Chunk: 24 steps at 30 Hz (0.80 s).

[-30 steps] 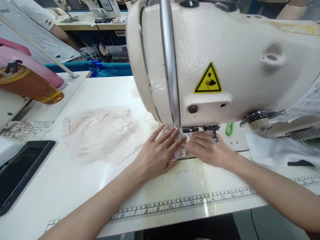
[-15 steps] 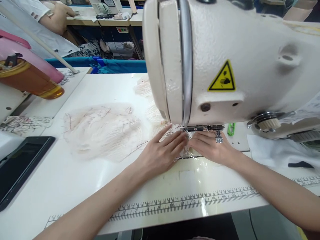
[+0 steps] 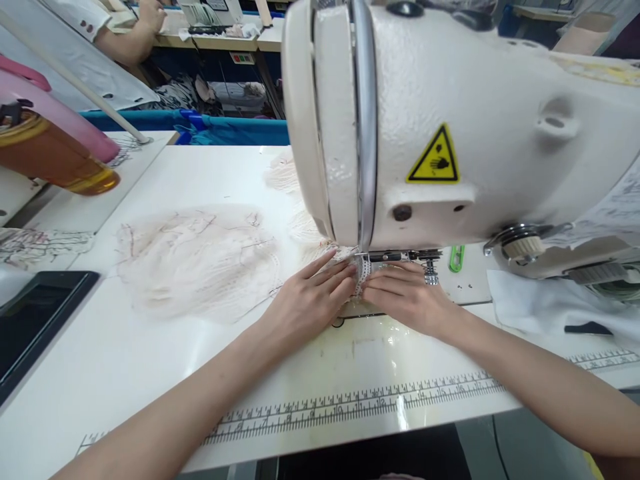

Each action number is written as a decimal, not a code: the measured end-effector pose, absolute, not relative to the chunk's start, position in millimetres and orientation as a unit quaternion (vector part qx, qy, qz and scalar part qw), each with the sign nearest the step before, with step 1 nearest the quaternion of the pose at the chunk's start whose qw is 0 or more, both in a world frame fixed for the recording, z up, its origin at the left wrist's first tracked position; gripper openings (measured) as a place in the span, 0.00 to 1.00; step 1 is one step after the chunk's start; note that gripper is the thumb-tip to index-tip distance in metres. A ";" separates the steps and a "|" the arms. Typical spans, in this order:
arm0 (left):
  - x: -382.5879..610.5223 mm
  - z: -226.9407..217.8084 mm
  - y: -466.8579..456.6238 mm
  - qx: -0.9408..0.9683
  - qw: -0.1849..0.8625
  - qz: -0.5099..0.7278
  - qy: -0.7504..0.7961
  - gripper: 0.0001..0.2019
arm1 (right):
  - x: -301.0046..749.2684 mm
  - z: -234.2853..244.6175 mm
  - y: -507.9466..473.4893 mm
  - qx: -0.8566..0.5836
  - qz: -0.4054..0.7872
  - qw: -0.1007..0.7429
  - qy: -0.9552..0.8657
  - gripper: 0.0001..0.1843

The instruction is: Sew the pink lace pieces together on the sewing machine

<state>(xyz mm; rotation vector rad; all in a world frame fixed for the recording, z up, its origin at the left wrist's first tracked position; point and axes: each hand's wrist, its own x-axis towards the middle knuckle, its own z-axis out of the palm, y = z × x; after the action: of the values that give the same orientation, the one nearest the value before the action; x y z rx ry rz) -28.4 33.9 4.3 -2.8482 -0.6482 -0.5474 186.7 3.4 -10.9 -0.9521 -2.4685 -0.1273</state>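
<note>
Under the head of the sewing machine [image 3: 340,127], a strip of pale lace [image 3: 364,270] lies at the presser foot, running toward me between both hands. My left hand [image 3: 313,297] rests flat on its left side, fingers stretched out toward the needle area. From the right, my right hand [image 3: 413,297] lies with its fingers extended beside the lace, fingertips touching its edge. The thumb of this hand is hidden, and the needle cannot be made out. More sheer pale fabric [image 3: 300,223] reaches behind the machine head.
A heap of sheer pinkish fabric [image 3: 200,260] spreads over the table at left. A black phone [image 3: 45,317], an amber bottle [image 3: 55,157] and a pink bottle [image 3: 65,110] are further left. A green clip [image 3: 456,259] and white cloth [image 3: 535,303] lie right. Another person's arm [image 3: 130,40] shows behind.
My hands have drawn slightly apart and toward me, so more of the lace strip shows between them. The view has shifted a little. The other person's hand has risen.
</note>
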 end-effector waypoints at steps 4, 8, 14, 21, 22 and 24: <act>-27.6 3.7 33.9 -0.951 0.092 -0.183 -0.233 0.11 | 186.2 -9.0 3.8 -0.359 -0.026 0.245 -0.900 0.13; -27.1 3.4 33.1 -0.947 0.090 -0.171 -0.257 0.11 | 186.7 -8.1 4.0 -0.372 -0.010 0.229 -0.900 0.13; -25.7 4.3 32.3 -0.943 0.079 -0.175 -0.272 0.11 | 188.5 -7.5 8.3 -0.376 0.011 0.221 -0.900 0.13; -23.2 4.3 31.0 -0.939 0.086 -0.169 -0.289 0.11 | 191.6 -8.5 11.2 -0.384 0.020 0.236 -0.892 0.12; -23.1 3.7 30.9 -0.938 0.088 -0.167 -0.290 0.11 | 192.3 -9.9 11.7 -0.383 0.021 0.242 -0.891 0.13; -23.2 2.4 30.5 -0.939 0.093 -0.162 -0.289 0.12 | 193.6 -12.8 12.6 -0.381 0.022 0.255 -0.889 0.13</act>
<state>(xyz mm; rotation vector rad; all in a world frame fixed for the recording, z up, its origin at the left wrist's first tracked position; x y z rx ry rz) -23.2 30.5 2.4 -2.7868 -0.8590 -0.4800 193.6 12.6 -12.8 -1.0339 -2.4129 0.0606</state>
